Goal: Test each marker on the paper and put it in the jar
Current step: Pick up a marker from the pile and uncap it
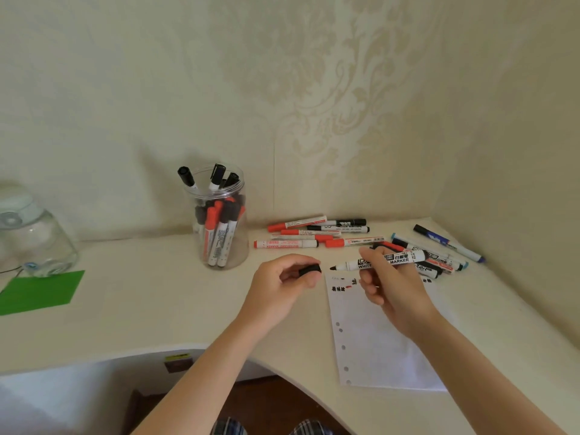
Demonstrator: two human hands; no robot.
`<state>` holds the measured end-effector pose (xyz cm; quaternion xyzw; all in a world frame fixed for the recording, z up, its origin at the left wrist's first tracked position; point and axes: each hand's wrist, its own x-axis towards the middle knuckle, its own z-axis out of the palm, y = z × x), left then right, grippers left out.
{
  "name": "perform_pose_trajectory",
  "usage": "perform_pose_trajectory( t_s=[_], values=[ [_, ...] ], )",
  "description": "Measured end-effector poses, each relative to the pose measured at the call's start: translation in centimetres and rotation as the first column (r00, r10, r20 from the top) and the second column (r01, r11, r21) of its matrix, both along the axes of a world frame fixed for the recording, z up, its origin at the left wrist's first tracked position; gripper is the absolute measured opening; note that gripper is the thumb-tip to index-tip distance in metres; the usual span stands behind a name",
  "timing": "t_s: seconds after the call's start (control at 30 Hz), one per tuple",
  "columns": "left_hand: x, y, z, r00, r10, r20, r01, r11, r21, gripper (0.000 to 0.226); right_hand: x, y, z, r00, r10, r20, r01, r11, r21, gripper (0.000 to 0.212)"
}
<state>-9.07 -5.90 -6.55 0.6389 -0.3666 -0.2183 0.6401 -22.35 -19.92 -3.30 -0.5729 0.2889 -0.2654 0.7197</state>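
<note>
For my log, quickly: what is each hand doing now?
Left hand: pinches the black cap.
Right hand: holds the uncapped marker.

Right hand [387, 279] holds an uncapped marker [381, 261] over the paper [381, 346]; left hand [282, 281] pinches its cap [310, 270].

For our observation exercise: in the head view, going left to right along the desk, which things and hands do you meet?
Glass jar → green paper → marker jar → left hand holding the black cap → right hand holding the uncapped marker → loose markers at far right.
</note>
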Motion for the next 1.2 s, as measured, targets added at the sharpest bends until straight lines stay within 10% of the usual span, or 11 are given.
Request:
perform_pose_trajectory(
  t_s=[0.4, 1.03, 1.2],
  values=[
    [-0.4, 1.1, 1.9, 0.998, -0.049, 0.041, 0.051, 0.998, -0.037, 0.025, 0.8, 2.4, 0.9, 0.999, 0.035, -0.022, -0.036, 0.998, -0.055, 0.032],
    [-0.6, 2.9, 4.9, 0.832, 0.161, 0.531, -0.057, 0.977, -0.206, 0.018, 2.3, 7.2, 2.7, 0.986, -0.112, 0.126, 0.098, 0.989, 0.113, 0.023],
    [-0.3, 3.3, 4.1, 0.902, 0.160, 0.402, -0.073, 0.972, -0.223, 0.021, 3.0, 6.7, 2.7, 0.994, -0.046, 0.095, 0.035, 0.993, 0.115, 0.020]
  ],
)
